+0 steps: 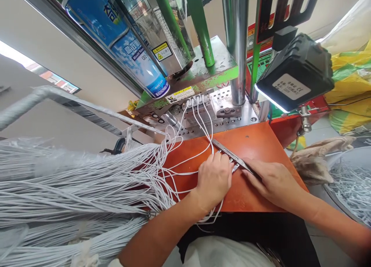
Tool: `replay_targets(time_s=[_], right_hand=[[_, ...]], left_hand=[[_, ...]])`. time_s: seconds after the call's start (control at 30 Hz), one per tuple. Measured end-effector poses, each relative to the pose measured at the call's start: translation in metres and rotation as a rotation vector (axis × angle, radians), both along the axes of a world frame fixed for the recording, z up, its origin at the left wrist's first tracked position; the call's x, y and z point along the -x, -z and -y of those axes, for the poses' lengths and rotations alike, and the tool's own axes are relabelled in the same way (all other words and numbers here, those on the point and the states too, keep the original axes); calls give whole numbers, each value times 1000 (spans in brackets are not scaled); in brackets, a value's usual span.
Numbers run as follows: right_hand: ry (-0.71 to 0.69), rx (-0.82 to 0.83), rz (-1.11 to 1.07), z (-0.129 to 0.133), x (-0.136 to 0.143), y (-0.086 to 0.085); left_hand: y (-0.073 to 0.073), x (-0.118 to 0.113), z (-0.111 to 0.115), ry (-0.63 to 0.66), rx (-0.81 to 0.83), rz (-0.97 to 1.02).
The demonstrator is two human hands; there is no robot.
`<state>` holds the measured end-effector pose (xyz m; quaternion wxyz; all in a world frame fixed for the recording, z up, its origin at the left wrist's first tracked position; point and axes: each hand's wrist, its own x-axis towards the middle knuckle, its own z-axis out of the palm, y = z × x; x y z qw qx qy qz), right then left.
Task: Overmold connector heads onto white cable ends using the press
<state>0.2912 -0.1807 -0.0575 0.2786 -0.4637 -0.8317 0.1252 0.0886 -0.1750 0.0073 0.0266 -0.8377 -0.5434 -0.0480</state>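
Observation:
My left hand [213,178] is closed, its curled fingers on white cables [188,173] beside a slotted metal bar. The fingertips and what exactly they pinch are partly hidden. My right hand [274,180] grips the darker near end of the long flat metal bar [228,152], thumb and fingers on either side. The bar lies slanted over the orange table [255,143], with small silvery pieces along its lower edge. Behind my hands, several white cable ends sit in a metal mould [194,103] on the press bed, their cables running forward to the table.
Large bundles of white cables [87,178] spread along the left. A blue spray can [124,43] and green press parts [203,31] hang above the mould. A lit black lamp [298,73] stands at right, above a bin of white scraps [353,182].

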Motion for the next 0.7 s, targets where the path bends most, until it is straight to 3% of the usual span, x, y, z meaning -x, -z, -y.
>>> replay_targets(time_s=[0.1, 0.2, 0.37, 0.7], right_hand=[[0, -39, 1, 1, 2, 1], [-5, -46, -1, 1, 3, -2], [0, -39, 77, -1, 2, -9], [-77, 6, 1, -5, 1, -10]], left_hand=[[0, -2, 12, 37, -73, -3], [8, -7, 17, 61, -26, -36], [14, -11, 10, 67, 95, -32], [14, -15, 7, 40, 215, 25]])
